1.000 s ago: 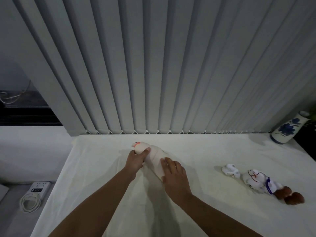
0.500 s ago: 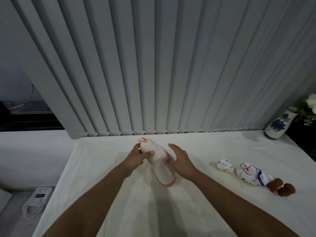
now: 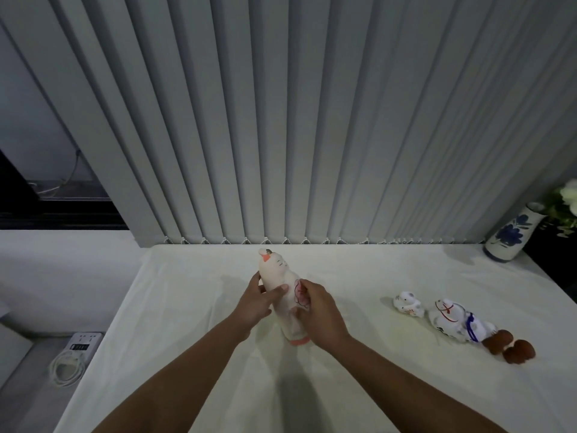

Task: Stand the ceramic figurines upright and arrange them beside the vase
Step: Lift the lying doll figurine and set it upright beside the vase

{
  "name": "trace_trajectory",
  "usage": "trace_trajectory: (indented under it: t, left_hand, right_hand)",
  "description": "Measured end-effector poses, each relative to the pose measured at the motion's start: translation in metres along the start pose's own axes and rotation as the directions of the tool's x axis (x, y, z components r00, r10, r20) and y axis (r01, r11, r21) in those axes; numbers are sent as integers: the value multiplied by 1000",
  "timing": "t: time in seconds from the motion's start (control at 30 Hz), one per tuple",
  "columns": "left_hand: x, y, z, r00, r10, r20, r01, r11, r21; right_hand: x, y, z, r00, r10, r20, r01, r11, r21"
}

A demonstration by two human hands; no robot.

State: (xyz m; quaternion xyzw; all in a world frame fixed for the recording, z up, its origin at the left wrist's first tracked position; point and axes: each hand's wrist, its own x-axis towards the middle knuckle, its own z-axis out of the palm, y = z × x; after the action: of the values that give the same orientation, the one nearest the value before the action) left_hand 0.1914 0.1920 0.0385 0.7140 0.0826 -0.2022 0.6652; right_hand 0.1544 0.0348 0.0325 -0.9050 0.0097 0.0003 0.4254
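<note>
we see both forearms reaching in from the bottom edge and meeting near the middle of the white-clothed counter [image 3: 193,354]. between the hands stands a tall pale cat figurine [image 3: 282,289], roughly upright with its head leaning a little away from us and to the left; its pink base is at the cloth, though we cannot tell whether it rests fully flat. the left hand [image 3: 254,303] comes in at a slant from the lower left, wrist straight, its fingers [image 3: 256,280] curled around the far left side of the body and the thumb pressed across the front. the right hand [image 3: 318,310] comes from the lower right, back of the hand turned up, its fingers bent onto the right flank beside the pink painted pattern, thumb low on the body. so both hands are closed on the cat.

to the right, well apart from the hands, a small white figurine [image 3: 407,304] lies on the cloth, and just beside it a larger white figurine [image 3: 452,320] with red and blue markings lies on its side. two brown pieces [image 3: 509,345] sit at its lower right end. the blue-flowered vase [image 3: 510,237] stands at the far right corner of the counter, by the vertical blinds [image 3: 296,120], with pale flowers [image 3: 566,201] above it. a power strip [image 3: 82,340] and coiled cable lie on the lower surface to the left.
</note>
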Motion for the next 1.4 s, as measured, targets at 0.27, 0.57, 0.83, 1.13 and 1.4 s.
trace_trajectory:
  t: [0.27, 0.57, 0.83, 1.13, 1.4]
  left_hand:
    - [-6, -3, 6, 992, 46, -120, -44, 999, 17]
    - [17, 28, 48, 996, 85, -23, -79, 977, 197]
    - [47, 59, 134, 979, 144, 142, -181, 938, 297]
    - [67, 62, 179, 980, 129, 149, -174, 924, 342]
    - [80, 66, 189, 969, 142, 202, -204, 921, 332]
  right_hand:
    - [5, 2, -28, 985, -1, 175, -31, 983, 180]
    - [6, 18, -76, 956, 48, 290, -142, 940, 311]
    - [19, 65, -137, 983, 24, 181, -68, 967, 245]
    - [31, 111, -154, 995, 45, 84, -61, 978, 199]
    - [38, 124, -152, 998, 20, -60, -4, 965, 260]
